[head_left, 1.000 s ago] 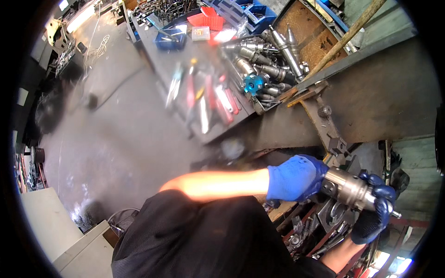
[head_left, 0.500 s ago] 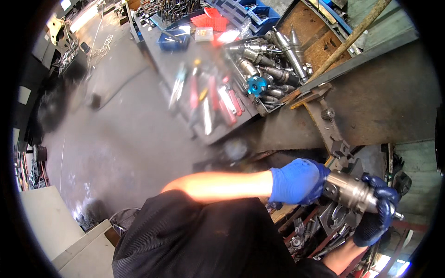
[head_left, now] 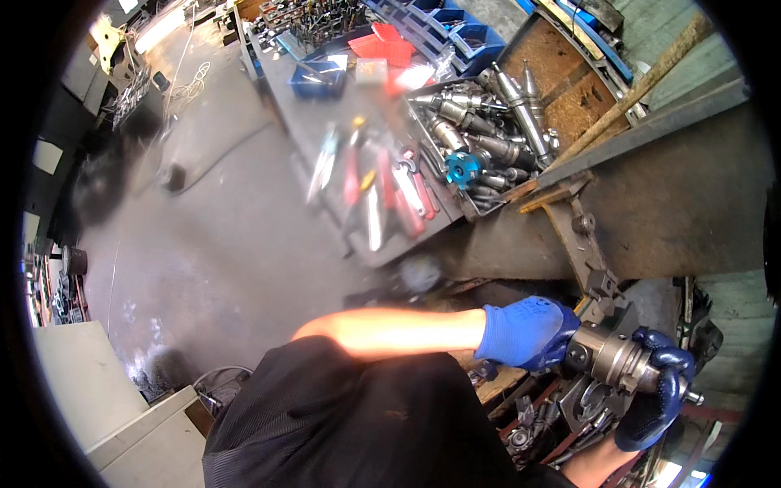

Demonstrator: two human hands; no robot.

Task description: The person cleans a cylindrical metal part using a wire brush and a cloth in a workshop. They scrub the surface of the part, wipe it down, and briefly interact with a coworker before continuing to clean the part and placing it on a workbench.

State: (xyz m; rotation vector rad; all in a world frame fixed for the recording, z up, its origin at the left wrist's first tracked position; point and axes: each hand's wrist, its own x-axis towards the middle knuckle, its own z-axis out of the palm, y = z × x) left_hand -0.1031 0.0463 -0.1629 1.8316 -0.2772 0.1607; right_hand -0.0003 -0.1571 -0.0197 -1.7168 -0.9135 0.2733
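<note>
A thick steel tool holder (head_left: 606,355) with round holes in its side is held between my two gloved hands at the lower right. My left hand (head_left: 533,332), in a blue glove, is closed round its wide end; part of the fingers is hidden. My right hand (head_left: 661,389), in a dark-coated glove, wraps its fingers round the tapered end. A small stud (head_left: 692,398) sticks out past those fingers. Below and behind the holder lie several metal parts (head_left: 590,398), close to the hands.
A metal tray (head_left: 427,130) full of tool holders and a teal milling cutter (head_left: 463,168) stands on the bench. Beside it lie wrenches and pliers (head_left: 374,211), blurred. Blue bins (head_left: 472,41) stand behind. A wooden handle (head_left: 630,98) slants across the upper right.
My view has shifted slightly, so the bench and tray appear a little lower and to the right. Both hands stay on the tool holder, which appears slightly lower in view.
</note>
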